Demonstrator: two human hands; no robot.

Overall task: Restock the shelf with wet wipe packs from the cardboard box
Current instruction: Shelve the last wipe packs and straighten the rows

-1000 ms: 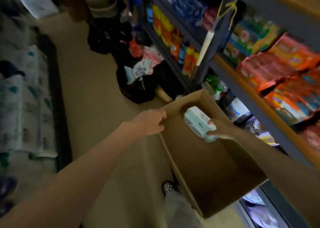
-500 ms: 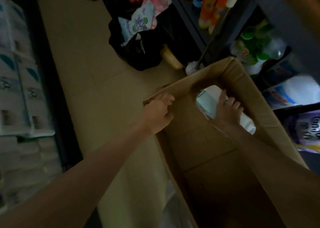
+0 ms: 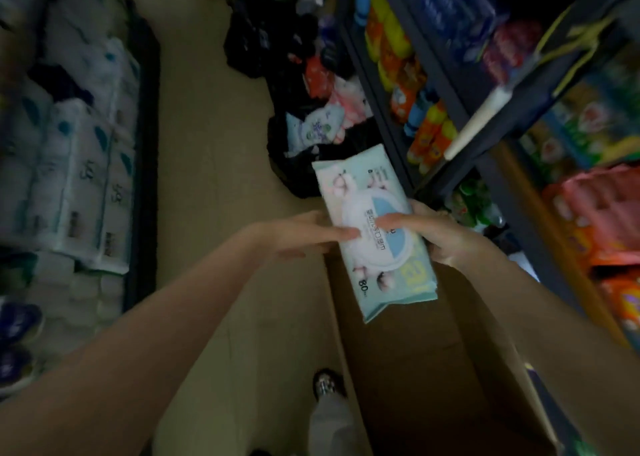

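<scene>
I see one wipe pack (image 3: 372,233), frame centre | right hand (image 3: 446,233) grips it | left hand (image 3: 304,235) fingers straight, touching it | one cardboard box (image 3: 433,369) below

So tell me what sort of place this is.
Most likely a small shop aisle. Dark shelving on the right holds rows of coloured bottles and packaged goods, wrapped tissue-roll packs are stacked on the left, and an open cardboard box stands on the floor.

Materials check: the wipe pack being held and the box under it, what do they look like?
Wet wipe pack: looks like soft plastic film, slightly glossy, with crimped end seals and a raised oval lid that seems rigid plastic. Cardboard box: plain brown matte cardboard with creased walls. Right hand grips the pack; left hand touches it with straight fingers.
</scene>
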